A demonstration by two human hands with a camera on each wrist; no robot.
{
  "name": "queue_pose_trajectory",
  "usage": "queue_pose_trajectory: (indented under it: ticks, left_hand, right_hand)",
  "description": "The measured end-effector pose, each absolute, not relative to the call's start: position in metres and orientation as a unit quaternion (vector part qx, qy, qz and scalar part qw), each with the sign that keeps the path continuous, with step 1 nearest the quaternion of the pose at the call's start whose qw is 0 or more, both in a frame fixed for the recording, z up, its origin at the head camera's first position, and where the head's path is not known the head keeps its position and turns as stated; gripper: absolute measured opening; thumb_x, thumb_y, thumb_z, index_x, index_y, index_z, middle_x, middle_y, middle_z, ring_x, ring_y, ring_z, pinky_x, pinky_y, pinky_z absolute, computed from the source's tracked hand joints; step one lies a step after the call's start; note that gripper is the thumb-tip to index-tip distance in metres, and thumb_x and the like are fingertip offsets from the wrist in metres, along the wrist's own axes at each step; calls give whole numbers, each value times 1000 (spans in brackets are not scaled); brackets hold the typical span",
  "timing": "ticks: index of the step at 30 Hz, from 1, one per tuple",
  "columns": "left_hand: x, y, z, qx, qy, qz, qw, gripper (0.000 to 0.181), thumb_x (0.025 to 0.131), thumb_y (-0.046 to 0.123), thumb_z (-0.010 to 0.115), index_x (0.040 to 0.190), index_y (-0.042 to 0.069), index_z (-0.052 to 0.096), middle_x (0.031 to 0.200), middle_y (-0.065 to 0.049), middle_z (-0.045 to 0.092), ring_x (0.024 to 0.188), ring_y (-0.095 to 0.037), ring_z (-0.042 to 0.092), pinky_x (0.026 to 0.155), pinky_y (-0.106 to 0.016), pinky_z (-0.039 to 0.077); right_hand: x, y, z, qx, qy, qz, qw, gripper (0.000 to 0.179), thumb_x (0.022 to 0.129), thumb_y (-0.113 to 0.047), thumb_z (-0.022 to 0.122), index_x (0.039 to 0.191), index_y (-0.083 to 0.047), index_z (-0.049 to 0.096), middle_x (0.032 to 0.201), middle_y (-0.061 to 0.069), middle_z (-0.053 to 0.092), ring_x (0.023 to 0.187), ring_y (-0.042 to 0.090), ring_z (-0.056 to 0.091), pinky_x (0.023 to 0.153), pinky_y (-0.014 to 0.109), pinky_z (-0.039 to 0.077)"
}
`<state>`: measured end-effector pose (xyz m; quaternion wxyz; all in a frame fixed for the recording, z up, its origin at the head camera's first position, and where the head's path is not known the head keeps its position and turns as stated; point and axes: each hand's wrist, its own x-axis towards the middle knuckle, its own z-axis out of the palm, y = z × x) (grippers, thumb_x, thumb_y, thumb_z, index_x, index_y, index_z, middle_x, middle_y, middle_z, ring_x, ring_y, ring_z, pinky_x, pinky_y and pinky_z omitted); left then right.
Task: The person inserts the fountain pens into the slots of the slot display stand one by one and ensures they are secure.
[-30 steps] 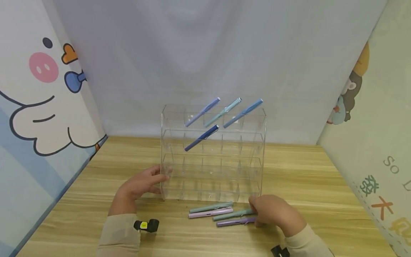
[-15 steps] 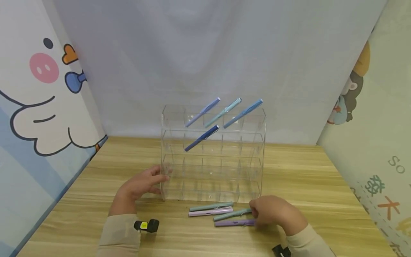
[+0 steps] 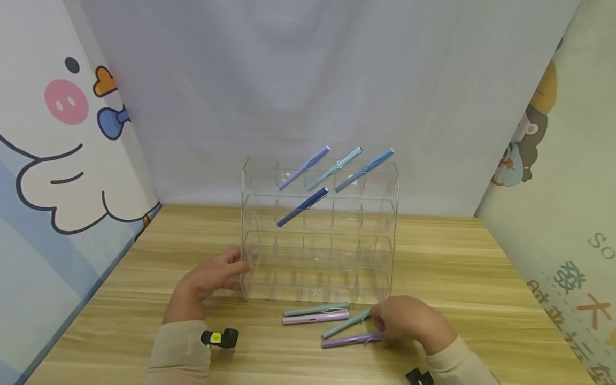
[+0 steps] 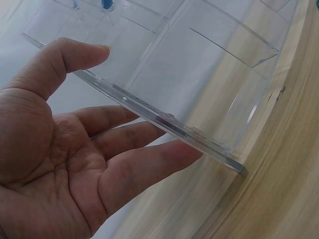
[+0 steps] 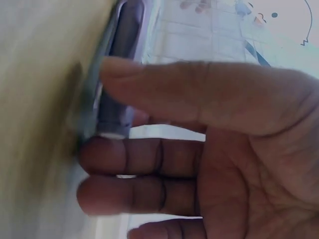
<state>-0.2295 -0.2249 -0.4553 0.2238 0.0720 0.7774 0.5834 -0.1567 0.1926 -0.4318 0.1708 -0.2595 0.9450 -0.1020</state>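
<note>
A clear acrylic pen rack with tiered compartments stands on the wooden table. My left hand holds its left side edge; in the left wrist view the thumb is on one side of the panel and the other fingers reach past its edge. In front of the rack, my right hand pinches the clip end of a purple pen, its thumb lying over the pen in the right wrist view. A green pen runs up to the same fingers, its right end hidden.
Another green pen and a pink pen lie side by side before the rack. Three pens lean in its top tier, among them a light blue one; a dark blue pen leans in the tier below. A grey-white curtain hangs behind.
The purple pen has shifted slightly toward the near edge with my right hand. The green pen beside it has swung to a steeper slant. My left hand and the rack have stayed still.
</note>
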Motion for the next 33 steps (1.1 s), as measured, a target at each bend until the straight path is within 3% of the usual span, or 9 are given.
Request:
queue_pose_trajectory:
  ticks: [7, 17, 22, 28, 33]
  left_hand:
    - [-230, -223, -454, 73, 779, 582, 224, 70, 97, 34, 62, 154, 14, 28, 155, -18, 31, 131, -37, 47, 94, -46, 54]
    - [-229, -224, -454, 76, 775, 586, 225, 66, 97, 32, 62, 153, 15, 31, 152, -17, 35, 126, -35, 52, 93, -46, 54]
    - [-229, -225, -455, 77, 775, 586, 223, 69, 95, 35, 63, 153, 15, 30, 151, -17, 36, 123, -33, 55, 94, -46, 54]
    - [-229, -224, -454, 74, 773, 589, 224, 69, 96, 33, 63, 153, 14, 30, 151, -17, 36, 123, -33, 55, 92, -45, 54]
    - [-229, -224, -455, 74, 772, 590, 226, 68, 96, 32, 63, 153, 15, 30, 150, -17, 38, 121, -34, 56, 92, -45, 54]
  right_hand:
    - [-164, 205, -417, -270, 922, -200, 193, 20, 75, -7, 72, 80, -19, 57, 70, -8, 51, 63, 9, 44, 55, 25, 38]
    - [-173, 211, -409, -297, 898, -267, 183, 6, 91, -26, 69, 92, -26, 63, 76, -11, 58, 65, 5, 47, 58, 24, 43]
    - [-172, 211, -402, -308, 868, -345, 180, 12, 96, -34, 64, 98, -23, 62, 84, -6, 64, 69, 6, 53, 60, 23, 45]
    - [-175, 214, -400, -329, 819, -444, 152, 15, 99, -24, 60, 109, -14, 61, 109, 3, 69, 99, 17, 67, 82, 29, 55]
    - [-178, 218, -401, -360, 763, -522, 126, 16, 100, -8, 55, 115, -4, 54, 114, 17, 69, 105, 22, 68, 89, 34, 56]
